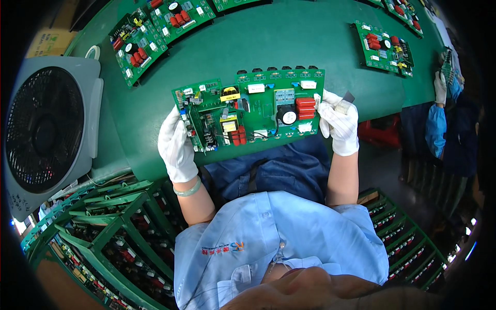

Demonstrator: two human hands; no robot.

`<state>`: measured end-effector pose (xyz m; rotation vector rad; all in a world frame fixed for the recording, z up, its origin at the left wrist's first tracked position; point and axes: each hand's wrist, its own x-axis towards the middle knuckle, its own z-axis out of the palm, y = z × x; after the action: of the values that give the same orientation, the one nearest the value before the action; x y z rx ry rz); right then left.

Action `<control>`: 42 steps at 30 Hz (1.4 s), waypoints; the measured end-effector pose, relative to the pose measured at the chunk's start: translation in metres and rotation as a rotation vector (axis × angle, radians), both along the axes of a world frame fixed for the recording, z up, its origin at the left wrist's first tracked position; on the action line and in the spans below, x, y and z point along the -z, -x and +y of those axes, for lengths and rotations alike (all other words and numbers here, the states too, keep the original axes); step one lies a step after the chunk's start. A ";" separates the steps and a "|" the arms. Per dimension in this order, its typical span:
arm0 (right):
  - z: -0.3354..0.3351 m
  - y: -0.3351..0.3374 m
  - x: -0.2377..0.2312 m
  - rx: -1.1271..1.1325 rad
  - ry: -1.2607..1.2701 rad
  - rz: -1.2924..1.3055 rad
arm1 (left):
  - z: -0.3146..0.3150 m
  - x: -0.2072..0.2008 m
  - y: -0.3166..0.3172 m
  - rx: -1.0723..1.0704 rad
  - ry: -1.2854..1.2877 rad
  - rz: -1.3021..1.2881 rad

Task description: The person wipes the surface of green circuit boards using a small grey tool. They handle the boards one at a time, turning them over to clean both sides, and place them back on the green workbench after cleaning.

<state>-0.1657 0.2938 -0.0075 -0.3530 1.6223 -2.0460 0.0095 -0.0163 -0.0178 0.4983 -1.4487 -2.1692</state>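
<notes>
Between my two white-gloved hands I hold a large green circuit board (262,114) up by its short ends, above the near edge of the green table. Red capacitors, a round black part with a white top, yellow-wrapped transformers and white blocks stand on it. My left hand (175,140) grips the board's left end, the fingers partly hidden behind it. My right hand (338,122) closes on the right end beside the red capacitors. A small strip, grey and clear, (345,102) sticks out at the right hand's fingers; how it is held I cannot make out.
Similar boards lie on the green table (227,44): one at the left (137,47), one at the right (383,47), others at the back. A grey fan (49,129) stands left. Green racks of boards flank me (121,222). A co-worker's gloved hand (440,88) is far right.
</notes>
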 end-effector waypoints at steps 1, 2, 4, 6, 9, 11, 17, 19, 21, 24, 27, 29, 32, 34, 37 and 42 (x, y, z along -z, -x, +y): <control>0.001 0.000 0.001 -0.001 -0.007 0.006 | -0.001 0.001 -0.001 -0.001 0.008 0.001; 0.001 0.000 0.001 -0.003 -0.013 0.012 | -0.001 0.001 -0.001 0.004 0.010 0.015; 0.000 -0.001 0.001 0.004 0.012 0.006 | -0.001 0.002 -0.001 0.016 0.013 0.042; 0.000 0.000 0.002 0.005 0.018 0.004 | -0.002 0.003 -0.002 -0.003 0.001 -0.004; 0.001 0.000 0.005 0.001 0.010 0.003 | 0.000 0.001 -0.002 -0.015 -0.018 -0.040; 0.001 0.000 0.005 -0.006 0.024 -0.004 | 0.000 0.001 -0.003 -0.018 -0.021 -0.045; -0.002 -0.001 0.001 0.018 0.022 -0.014 | 0.000 0.001 -0.002 -0.007 -0.020 -0.003; 0.000 -0.001 0.001 0.005 0.018 -0.014 | 0.000 0.002 -0.001 0.006 -0.010 0.002; 0.001 0.001 0.005 -0.010 0.014 -0.009 | -0.002 0.003 -0.002 0.011 0.013 -0.010; 0.004 0.002 0.009 -0.029 -0.001 -0.008 | -0.002 0.003 -0.002 0.018 0.007 -0.006; 0.004 0.002 0.007 -0.023 -0.026 -0.029 | -0.003 0.005 -0.002 0.016 0.003 -0.004; 0.004 0.002 0.007 -0.009 -0.039 -0.037 | -0.003 0.006 -0.002 0.014 0.005 -0.002; 0.003 0.001 0.006 -0.012 -0.007 -0.035 | -0.001 0.006 -0.002 0.024 -0.011 0.018; 0.002 0.003 0.006 -0.020 -0.032 -0.030 | 0.000 0.000 -0.002 0.026 -0.026 0.040; -0.009 0.000 -0.006 0.007 -0.088 -0.058 | -0.001 0.000 -0.007 0.065 -0.003 0.057; -0.016 -0.002 -0.007 0.097 -0.131 -0.076 | -0.003 0.004 -0.011 0.102 -0.082 0.139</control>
<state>-0.1633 0.2774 -0.0004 -0.1511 1.7466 -1.9843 0.0208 -0.0191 -0.0222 0.3007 -1.3422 -2.3010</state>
